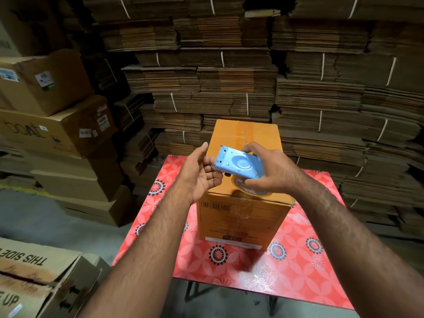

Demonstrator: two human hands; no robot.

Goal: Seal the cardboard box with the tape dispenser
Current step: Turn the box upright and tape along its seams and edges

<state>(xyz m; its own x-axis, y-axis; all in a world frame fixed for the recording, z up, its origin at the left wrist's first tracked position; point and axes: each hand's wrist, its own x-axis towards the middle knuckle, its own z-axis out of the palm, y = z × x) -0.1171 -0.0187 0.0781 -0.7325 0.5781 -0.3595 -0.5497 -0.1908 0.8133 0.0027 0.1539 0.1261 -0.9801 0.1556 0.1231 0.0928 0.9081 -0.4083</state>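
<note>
Fingers of my right hand wrap the blue tape dispenser from its 3 o'clock side, gripping it above the orange cardboard box, toothed edge pointing to 10 o'clock. My left hand sits at the dispenser's 9 o'clock, palm open, fingertips curled loosely toward the cutter end; whether they pinch a loose tape tail I cannot tell. The box stands on the red patterned table, its top flaps shut, with a glossy strip of clear tape already running along the seam toward 12 o'clock.

My judgement: the step is freeing the tape end for the next pull. To do it well I keep the dispenser steady, draw the tail out straight rather than twisted, keep my left fingers clear of the teeth, then anchor it over the near edge at 6 o'clock and press flat.
</note>
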